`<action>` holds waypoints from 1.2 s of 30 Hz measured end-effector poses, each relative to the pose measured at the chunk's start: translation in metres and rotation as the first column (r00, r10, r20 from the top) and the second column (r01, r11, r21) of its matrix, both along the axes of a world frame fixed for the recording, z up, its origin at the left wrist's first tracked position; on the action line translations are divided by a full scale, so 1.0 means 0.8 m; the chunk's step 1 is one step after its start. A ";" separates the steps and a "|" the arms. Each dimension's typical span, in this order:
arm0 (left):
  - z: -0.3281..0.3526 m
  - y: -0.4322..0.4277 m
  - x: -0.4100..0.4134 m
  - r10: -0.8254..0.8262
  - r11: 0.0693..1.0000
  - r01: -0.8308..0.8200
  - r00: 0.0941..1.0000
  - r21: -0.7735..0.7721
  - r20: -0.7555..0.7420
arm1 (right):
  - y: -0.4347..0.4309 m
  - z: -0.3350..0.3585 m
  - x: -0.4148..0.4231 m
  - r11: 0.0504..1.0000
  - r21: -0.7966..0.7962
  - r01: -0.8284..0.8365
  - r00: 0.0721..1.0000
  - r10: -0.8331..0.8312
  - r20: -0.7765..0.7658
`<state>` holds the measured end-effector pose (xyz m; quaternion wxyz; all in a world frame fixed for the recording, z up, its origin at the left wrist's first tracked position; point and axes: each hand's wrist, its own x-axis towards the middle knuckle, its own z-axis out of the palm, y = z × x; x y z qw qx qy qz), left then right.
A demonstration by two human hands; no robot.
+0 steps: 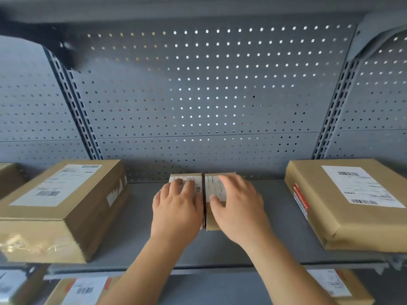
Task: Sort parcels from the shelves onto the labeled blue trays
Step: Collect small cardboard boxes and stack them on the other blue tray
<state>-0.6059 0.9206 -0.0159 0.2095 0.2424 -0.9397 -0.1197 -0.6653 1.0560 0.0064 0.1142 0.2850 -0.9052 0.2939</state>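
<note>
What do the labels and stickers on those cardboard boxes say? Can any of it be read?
No text is readable.
White barcode labels on the big left parcel, big right parcel, left small parcel and right small parcel: too blurred.
Red sticker on the big right parcel: white lettering, blurred.

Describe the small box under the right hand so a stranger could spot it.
On the grey shelf, between a tall box at left and a flat parcel at right, two small boxes sit side by side. Take the right one, under the right hand; its twin lies under the left hand.
</note>
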 end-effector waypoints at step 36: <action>0.038 0.079 0.128 0.209 0.977 -0.206 0.977 -0.057 0.041 | 0.075 0.002 0.050 0.980 -0.136 -0.144 0.986 0.130 -0.106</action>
